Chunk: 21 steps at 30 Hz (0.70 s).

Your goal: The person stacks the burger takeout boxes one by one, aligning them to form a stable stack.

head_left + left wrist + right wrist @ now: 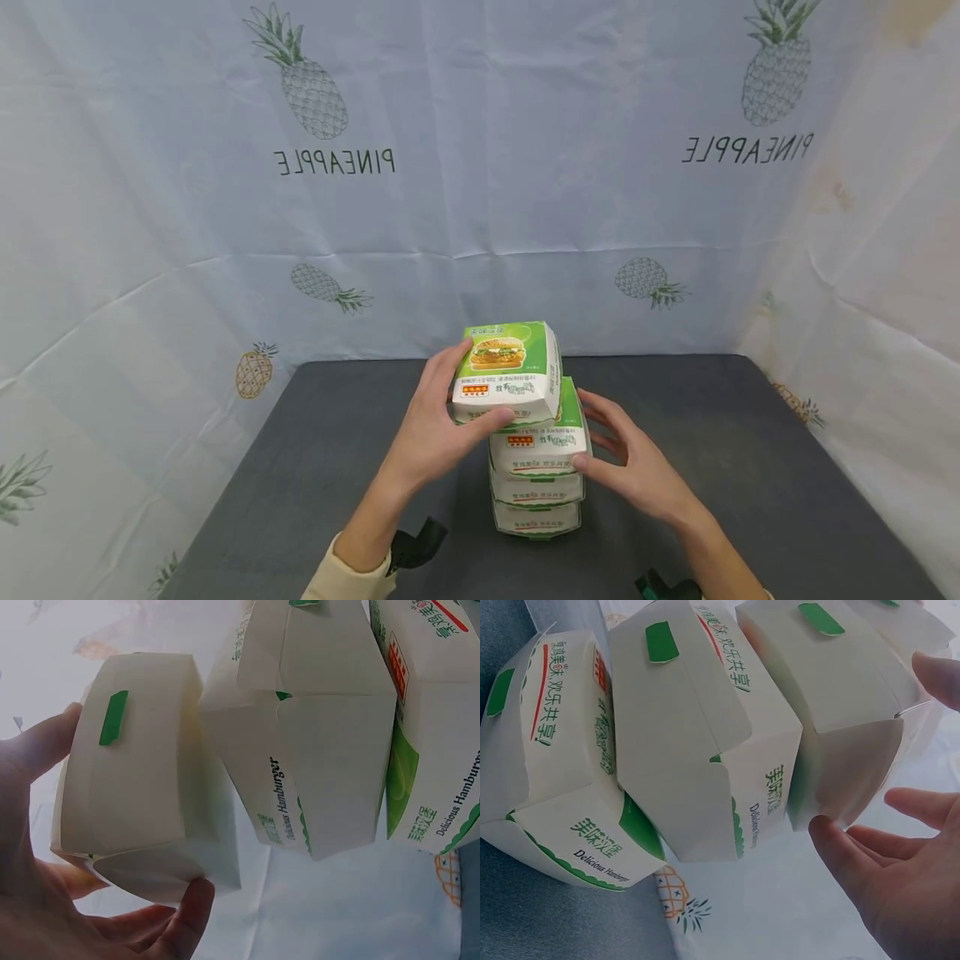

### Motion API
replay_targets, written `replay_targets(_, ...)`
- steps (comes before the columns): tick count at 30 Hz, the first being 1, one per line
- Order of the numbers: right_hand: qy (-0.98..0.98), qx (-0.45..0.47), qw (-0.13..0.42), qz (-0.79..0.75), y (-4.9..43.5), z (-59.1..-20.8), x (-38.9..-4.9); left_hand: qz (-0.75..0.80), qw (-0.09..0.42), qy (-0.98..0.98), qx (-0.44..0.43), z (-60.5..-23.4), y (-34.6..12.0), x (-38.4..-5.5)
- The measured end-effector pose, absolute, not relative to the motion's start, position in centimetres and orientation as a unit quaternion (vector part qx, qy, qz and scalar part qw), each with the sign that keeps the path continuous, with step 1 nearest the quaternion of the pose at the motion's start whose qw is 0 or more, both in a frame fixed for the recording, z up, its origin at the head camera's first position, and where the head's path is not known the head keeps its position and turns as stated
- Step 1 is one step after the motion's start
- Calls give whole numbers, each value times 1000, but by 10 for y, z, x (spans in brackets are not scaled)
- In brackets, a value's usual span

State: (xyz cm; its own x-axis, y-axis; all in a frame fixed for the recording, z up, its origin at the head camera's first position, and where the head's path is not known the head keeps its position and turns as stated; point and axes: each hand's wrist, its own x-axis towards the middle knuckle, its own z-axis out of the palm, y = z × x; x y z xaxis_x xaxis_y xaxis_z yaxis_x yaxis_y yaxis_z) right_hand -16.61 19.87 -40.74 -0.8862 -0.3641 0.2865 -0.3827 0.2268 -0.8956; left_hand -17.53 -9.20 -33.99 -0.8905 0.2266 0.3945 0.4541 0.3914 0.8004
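My left hand (435, 429) grips a burger box (504, 371), thumb along its front and fingers round its left side. Green and white, with a burger picture on the lid, this box sits up and left of a stack of similar boxes (536, 490), overlapping its top in the head view. My right hand (637, 467) is spread loosely at the right side of the stack's uppermost box (542, 452), thumb tip at the front corner. In the right wrist view, a fingertip (823, 825) meets that box's lower edge. The left wrist view shows the gripped box (131, 765) tilted from the one beneath.
The stack stands on a dark grey table (337, 467). A pale cloth (510, 167) with pineapple prints hangs behind the table and along both sides. Dark straps (416, 546) circle my wrists.
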Motion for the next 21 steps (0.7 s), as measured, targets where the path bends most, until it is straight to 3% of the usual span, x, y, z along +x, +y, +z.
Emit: replay_targets(21,-799,234,31,553,205,-397,-161,-473,131,-847,-202,-341,-76,-171)
